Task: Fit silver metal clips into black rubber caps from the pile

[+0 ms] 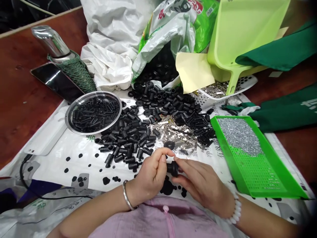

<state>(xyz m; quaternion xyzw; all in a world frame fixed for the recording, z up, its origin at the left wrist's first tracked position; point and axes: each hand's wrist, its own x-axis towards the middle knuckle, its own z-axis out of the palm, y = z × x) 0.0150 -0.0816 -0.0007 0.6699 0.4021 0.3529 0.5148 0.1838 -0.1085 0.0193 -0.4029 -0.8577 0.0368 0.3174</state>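
Note:
Close in front of my body, my left hand (154, 167) is closed round a small black plastic cylindrical part (172, 168) with a flanged end. From the other side my right hand (201, 180) pinches that flanged end between thumb and fingers. Part of the piece is hidden inside my left fist. Just beyond my fingertips lies a black round disc (169, 145). A heap of black plastic sleeves (131, 138) spreads to the left of it, and a pile of flat metal pieces (175, 132) lies behind.
A round metal dish (120, 114) with black springs stands left. At right is a green tray (284, 185) holding tiny silvery pieces. A yellow-green dustpan (247, 36) rests over a white basket (252, 86). A phone (55, 81) leans on a netted flask (55, 43); a black cable (22, 172) runs at left.

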